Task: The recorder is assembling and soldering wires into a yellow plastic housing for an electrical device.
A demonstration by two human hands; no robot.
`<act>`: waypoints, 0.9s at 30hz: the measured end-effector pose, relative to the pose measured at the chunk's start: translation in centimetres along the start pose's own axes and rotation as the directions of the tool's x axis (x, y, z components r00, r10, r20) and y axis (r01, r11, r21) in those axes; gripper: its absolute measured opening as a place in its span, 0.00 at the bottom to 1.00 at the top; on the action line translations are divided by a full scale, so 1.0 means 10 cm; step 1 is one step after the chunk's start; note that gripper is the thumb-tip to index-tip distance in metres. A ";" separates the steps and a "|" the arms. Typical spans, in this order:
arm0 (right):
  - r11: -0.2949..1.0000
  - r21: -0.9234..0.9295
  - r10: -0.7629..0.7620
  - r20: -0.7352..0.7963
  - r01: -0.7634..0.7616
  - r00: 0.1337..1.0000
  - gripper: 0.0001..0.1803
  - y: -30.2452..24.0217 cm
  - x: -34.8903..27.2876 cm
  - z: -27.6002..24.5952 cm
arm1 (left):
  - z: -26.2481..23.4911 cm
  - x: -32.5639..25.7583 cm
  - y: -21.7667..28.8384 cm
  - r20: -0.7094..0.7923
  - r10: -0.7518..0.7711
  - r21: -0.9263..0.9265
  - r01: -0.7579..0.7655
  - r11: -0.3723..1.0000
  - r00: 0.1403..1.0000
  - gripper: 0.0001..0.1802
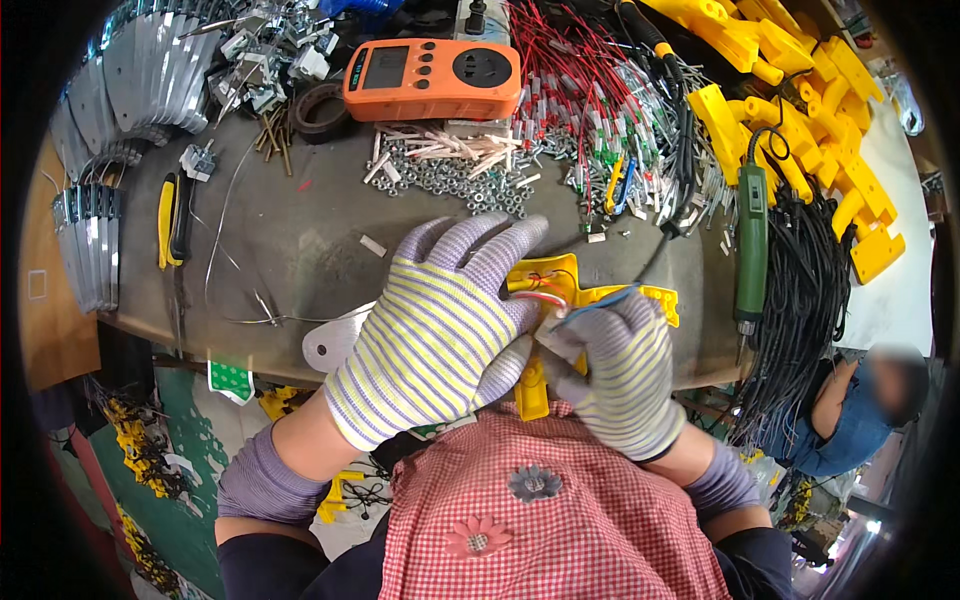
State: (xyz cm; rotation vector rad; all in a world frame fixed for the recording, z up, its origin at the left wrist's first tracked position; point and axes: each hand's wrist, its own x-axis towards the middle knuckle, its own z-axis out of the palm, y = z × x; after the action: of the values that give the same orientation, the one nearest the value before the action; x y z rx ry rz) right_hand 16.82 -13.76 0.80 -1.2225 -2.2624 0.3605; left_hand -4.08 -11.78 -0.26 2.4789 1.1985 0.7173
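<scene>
— Both hands?
— Left hand [430, 335] and right hand [618, 372], gloved, close together, clamped on a yellow plastic part [560, 290] with wires.
— Where's it sit?
— Well below the orange meter [432, 78], just past the heap of nuts [450, 182].

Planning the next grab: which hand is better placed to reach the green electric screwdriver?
Right, probably. The right hand sits on the yellow plastic part nearer the green electric screwdriver, which lies at the bench's right side. The left hand is farther away and would have to cross over.

Gloved left hand [430, 335] – right hand [620, 365] – together
</scene>
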 end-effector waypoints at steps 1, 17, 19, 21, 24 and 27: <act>1.000 0.001 -0.001 0.000 0.001 1.000 0.17 -0.02 0.00 0.03 | 0.01 0.00 -0.01 -0.018 -0.008 -0.025 0.008 1.000 1.000 0.19; 0.923 0.320 -0.317 0.322 0.213 0.892 0.22 0.33 0.26 -0.23 | -0.16 -0.40 0.07 -0.025 -0.140 0.142 0.142 0.980 0.990 0.46; 0.937 0.269 -0.314 0.370 0.223 0.874 0.24 0.31 0.28 -0.25 | -0.08 -0.39 0.04 0.033 -0.177 0.161 0.170 0.972 0.984 0.48; 0.946 0.238 -0.305 0.429 0.219 0.850 0.24 0.28 0.30 -0.25 | -0.08 -0.41 0.04 0.037 -0.173 0.157 0.165 0.974 0.984 0.51; 0.947 0.195 -0.318 0.440 0.257 0.840 0.22 0.25 0.33 -0.24 | -0.07 -0.38 0.04 0.033 -0.189 0.177 0.180 0.968 0.981 0.52; 0.944 0.180 -0.327 0.397 0.277 0.857 0.18 0.24 0.30 -0.25 | -0.06 -0.37 0.05 0.035 -0.191 0.181 0.181 0.967 0.981 0.52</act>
State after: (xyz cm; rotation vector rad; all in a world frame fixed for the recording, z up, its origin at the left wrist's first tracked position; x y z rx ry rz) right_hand 18.56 -10.00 2.73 -0.7571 -2.7062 0.6797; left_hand -6.08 -15.02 -0.68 2.4615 1.5103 0.5131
